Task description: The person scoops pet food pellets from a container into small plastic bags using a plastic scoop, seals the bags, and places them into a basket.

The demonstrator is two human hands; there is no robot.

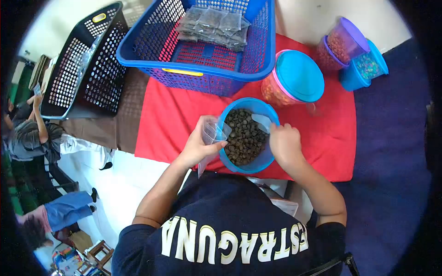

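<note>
A round blue tub (260, 105) holds many small dark brown pellets (244, 142) and stands in front of my body on a red cloth. My left hand (195, 146) is closed on a clear plastic bag (212, 131) at the tub's left rim. At the right rim, my right hand (285, 143) grips a pale translucent scoop (262, 122). The scoop's blade lies inside the tub, over the pellets. How the right fingers wrap its handle is partly hidden.
A blue basket (198, 78) with filled clear packets (214, 25) stands ahead; a black basket (99, 73) is at left. A blue-lidded container (299, 76) and other tubs (345, 43) sit to the right. Two other people (32, 138) are at far left.
</note>
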